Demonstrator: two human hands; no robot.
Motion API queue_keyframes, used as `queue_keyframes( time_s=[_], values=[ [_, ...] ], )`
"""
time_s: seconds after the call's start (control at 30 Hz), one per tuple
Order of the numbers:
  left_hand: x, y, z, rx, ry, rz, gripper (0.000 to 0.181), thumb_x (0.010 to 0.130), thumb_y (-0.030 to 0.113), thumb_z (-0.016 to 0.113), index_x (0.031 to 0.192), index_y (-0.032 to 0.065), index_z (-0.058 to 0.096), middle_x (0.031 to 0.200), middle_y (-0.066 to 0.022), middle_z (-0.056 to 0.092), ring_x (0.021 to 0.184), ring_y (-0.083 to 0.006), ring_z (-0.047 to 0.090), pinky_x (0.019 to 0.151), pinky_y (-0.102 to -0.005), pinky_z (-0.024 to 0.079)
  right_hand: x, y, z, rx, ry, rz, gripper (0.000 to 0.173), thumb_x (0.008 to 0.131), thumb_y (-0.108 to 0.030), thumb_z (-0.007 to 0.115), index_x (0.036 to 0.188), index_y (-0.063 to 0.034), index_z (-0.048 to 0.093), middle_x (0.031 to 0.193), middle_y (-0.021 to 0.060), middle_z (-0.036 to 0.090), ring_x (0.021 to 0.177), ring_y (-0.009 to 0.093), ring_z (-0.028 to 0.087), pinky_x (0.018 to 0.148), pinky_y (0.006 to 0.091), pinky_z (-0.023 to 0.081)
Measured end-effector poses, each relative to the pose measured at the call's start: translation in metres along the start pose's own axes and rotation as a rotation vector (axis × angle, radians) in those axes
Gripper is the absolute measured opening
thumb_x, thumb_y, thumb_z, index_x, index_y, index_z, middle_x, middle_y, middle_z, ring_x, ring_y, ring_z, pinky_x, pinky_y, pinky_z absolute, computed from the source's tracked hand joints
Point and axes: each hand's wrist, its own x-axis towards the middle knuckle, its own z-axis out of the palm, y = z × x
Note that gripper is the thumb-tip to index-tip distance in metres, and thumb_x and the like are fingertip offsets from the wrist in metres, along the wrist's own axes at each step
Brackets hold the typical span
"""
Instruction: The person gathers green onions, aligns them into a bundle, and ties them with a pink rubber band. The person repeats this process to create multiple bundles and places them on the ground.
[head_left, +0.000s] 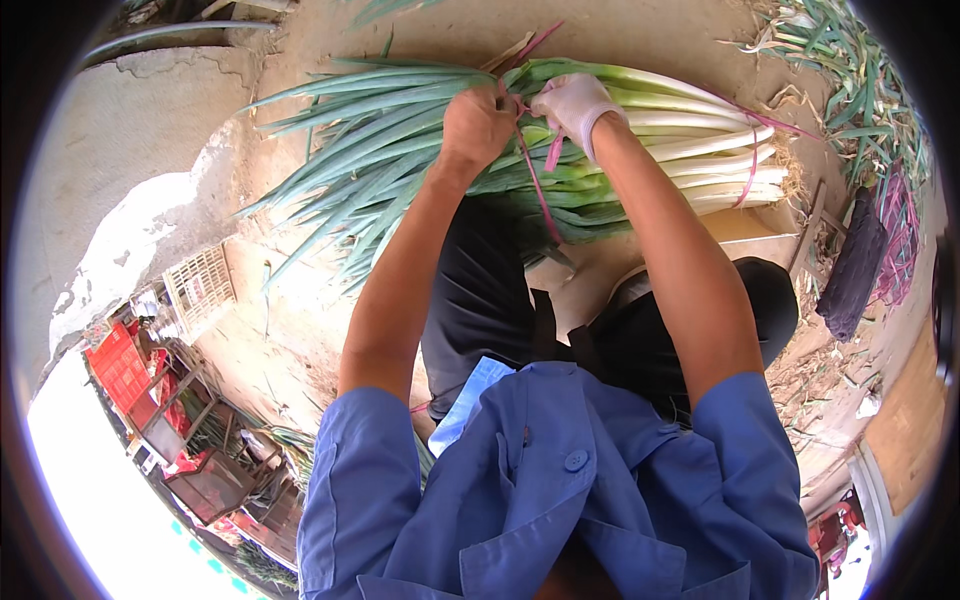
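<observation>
A large bundle of green onions (405, 127) lies crosswise before me, green leaves to the left and white stalks with roots to the right. Pink plastic twine (538, 187) runs around its middle, with a loose end hanging down. My bare left hand (480, 124) is closed on the twine at the top of the bundle. Close beside it my right hand (574, 105), in a white glove, pinches the same twine. A second pink tie (752, 161) circles the white stalks near the roots. The fingertips of both hands are partly hidden.
Loose onion leaves (862, 90) are heaped at the upper right. Near them lie a dark cloth-like roll (853, 266) and a pile of pink twine (896, 240). A pale plastic crate (199, 289) and a red crate (120, 364) stand at the left. My knees are just below the bundle.
</observation>
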Motion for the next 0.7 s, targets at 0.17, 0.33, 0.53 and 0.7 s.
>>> queue_keyframes(
  time_s=[0.17, 0.33, 0.53, 0.7],
  values=[
    [-0.003, -0.016, 0.003, -0.267, -0.048, 0.284, 0.009, 0.083, 0.005, 0.056, 0.084, -0.0019, 0.062, 0.082, -0.0220, 0.063, 0.077, -0.0410, 0.058, 0.070, -0.0436, 0.048, 0.004, -0.002, 0.003, -0.129, -0.074, -0.019, 0.018, 0.081, -0.021, 0.063, 0.075, -0.0037, 0.066, 0.064, 0.0081, 0.062, 0.059, 0.023, 0.057, 0.061, 0.0380, 0.047],
    [-0.002, -0.012, 0.002, -0.161, -0.098, 0.306, 0.010, 0.082, 0.001, 0.056, 0.088, -0.0013, 0.063, 0.088, -0.0221, 0.064, 0.083, -0.0417, 0.060, 0.073, -0.0440, 0.048, 0.032, 0.011, 0.005, -0.488, -0.139, -0.270, 0.019, 0.084, -0.021, 0.059, 0.077, -0.0042, 0.067, 0.069, 0.0082, 0.064, 0.060, 0.024, 0.057, 0.063, 0.0376, 0.048],
    [0.010, -0.013, 0.000, -0.115, -0.047, 0.359, 0.010, 0.083, 0.004, 0.056, 0.088, 0.0001, 0.064, 0.086, -0.0237, 0.064, 0.083, -0.0432, 0.062, 0.072, -0.0465, 0.049, 0.012, 0.015, 0.004, 0.270, -0.071, -0.078, 0.016, 0.083, -0.020, 0.067, 0.082, -0.0039, 0.068, 0.059, 0.0027, 0.051, 0.049, 0.014, 0.042, 0.048, 0.0330, 0.033],
    [0.043, -0.068, -0.009, 0.229, -0.117, 0.249, 0.017, 0.083, 0.014, 0.056, 0.080, 0.0001, 0.064, 0.077, -0.0260, 0.064, 0.074, -0.0464, 0.062, 0.067, -0.0525, 0.048, -0.010, 0.022, 0.019, 0.259, 0.126, -0.277, 0.023, 0.079, -0.024, 0.067, 0.093, -0.0070, 0.075, 0.080, 0.0144, 0.071, 0.071, 0.027, 0.066, 0.072, 0.0374, 0.053]
  ],
)
